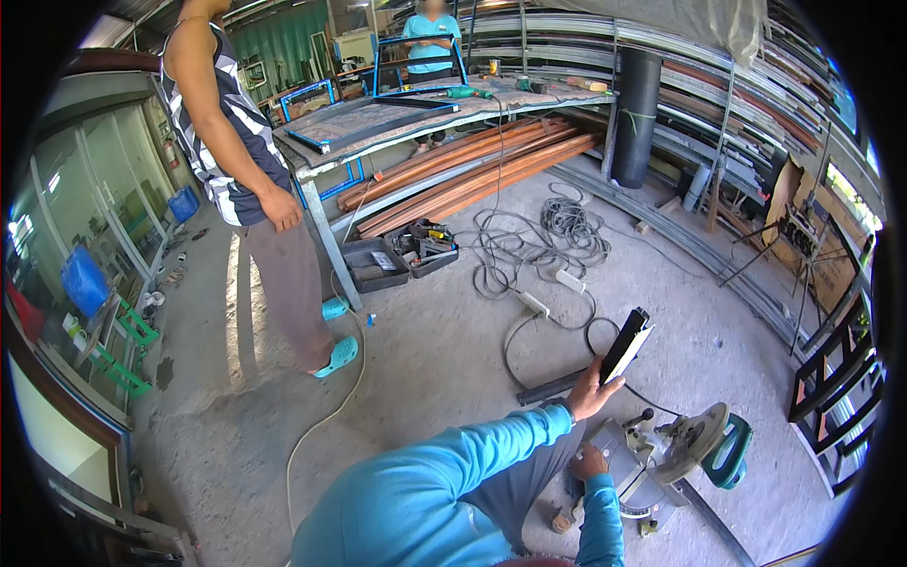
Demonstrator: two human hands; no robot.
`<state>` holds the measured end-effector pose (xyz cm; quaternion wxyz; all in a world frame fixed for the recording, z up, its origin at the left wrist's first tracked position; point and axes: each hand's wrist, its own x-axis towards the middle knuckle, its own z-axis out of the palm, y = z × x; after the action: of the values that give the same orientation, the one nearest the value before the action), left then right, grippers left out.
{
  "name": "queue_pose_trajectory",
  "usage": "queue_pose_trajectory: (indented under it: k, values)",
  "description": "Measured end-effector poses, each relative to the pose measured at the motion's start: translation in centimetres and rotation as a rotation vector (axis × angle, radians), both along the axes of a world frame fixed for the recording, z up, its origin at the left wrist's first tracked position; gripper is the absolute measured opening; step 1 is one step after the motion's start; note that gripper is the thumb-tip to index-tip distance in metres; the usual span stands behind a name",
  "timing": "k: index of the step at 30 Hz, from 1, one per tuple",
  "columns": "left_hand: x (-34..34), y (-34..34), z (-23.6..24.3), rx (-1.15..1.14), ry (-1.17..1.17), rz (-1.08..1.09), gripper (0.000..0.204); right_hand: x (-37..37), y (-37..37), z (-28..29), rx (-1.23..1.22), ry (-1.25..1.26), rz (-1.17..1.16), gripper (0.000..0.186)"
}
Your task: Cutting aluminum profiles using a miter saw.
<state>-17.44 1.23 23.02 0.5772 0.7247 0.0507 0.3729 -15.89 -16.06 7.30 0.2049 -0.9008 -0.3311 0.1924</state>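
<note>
Evidently, the left hand (590, 392) has its fingers curled round the lower end of a black bar (624, 350) with a pale strip along one side; the bar is held off the floor (453, 350), tilted with its far end up and to the right. The right hand (590, 461) rests, fingers bent, at the left edge of the base of a miter saw (661, 454); whether it grips anything there I cannot tell. The saw sits on the floor, its green handle (732, 454) on the right side. A dark strip (550, 388) lies on the floor just beyond the left wrist.

Farther off, tangled cable (578, 231) and two white power strips (534, 303) lie on the floor, short of the surface (416, 133). Beneath the surface's near edge lie reddish-brown lengths (472, 180), with two black trays (378, 284) close to its near left leg. Green power tools (468, 93) lie toward its far edge, near a black-and-blue frame (420, 66). One co-worker (222, 123) stands at its left end, another (432, 42) beyond its far edge. A black cylinder (636, 123) stands by its right end.
</note>
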Motion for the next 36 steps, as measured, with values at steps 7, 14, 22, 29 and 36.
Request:
queue_pose_trajectory:
  k: [7,14,22,29,36]
  values:
    - [0.5,-0.5,-0.1,0.054,-0.013,0.013,0.049,0.9,-0.3,1.9,0.010,-0.031,-0.065,0.058]
    - [0.0,-0.8,-0.3,0.036,-0.017,0.028,0.048,0.7,-0.6,3.7,0.082,-0.117,-0.084,0.057]
    - [0.2,-0.9,-0.7,0.024,0.033,0.118,0.051,1.9,-0.5,5.3,0.082,-0.172,-0.034,0.060]
    - [1.3,1.2,0.8,-0.147,0.003,0.149,0.052,-1.0,1.4,24.2,0.832,-0.038,-0.243,0.068]
    - [1.0,0.2,-0.8,-0.182,0.093,0.115,0.052,-3.9,-3.3,30.0,1.137,1.124,0.855,0.075]
